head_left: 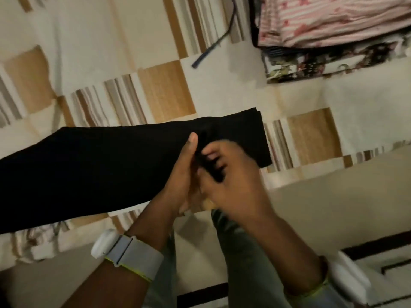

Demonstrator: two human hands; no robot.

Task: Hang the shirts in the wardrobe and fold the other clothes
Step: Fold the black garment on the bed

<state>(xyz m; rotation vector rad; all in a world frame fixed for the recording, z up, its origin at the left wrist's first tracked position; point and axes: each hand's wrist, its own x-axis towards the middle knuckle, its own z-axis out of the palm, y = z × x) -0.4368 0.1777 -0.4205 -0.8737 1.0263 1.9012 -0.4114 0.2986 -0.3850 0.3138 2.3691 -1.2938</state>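
Note:
A long black garment (89,165) lies stretched across the bed from the left edge to the middle, folded lengthwise. My left hand (180,174) and my right hand (231,178) meet at its near edge, close to its right end. Both pinch a fold of the black cloth between thumb and fingers. The fingers are blurred with motion. Each wrist carries a grey band with a white device.
The bedsheet (138,41) is cream with tan and striped patches. A stack of folded clothes (333,21), pink striped on top and floral below, sits at the top right. A dark cord (213,45) trails from it. The bed's edge and floor lie below.

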